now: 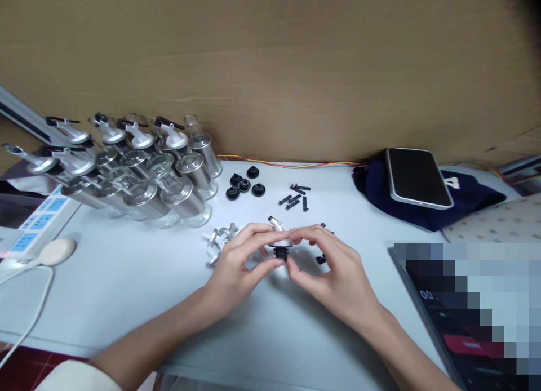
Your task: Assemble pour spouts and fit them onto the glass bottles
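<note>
Both hands meet over the middle of the white table. My left hand and my right hand together pinch a silver pourer cap with a small spout on top and a black rubber plug at its bottom. Loose silver pourer caps lie just left of my left hand. Small black parts lie behind my right hand.
Glass-and-metal bottles with pourer tops lie grouped at back left. Black rubber plugs and black pins sit behind the hands. A phone rests on dark cloth at right; a power strip is at left.
</note>
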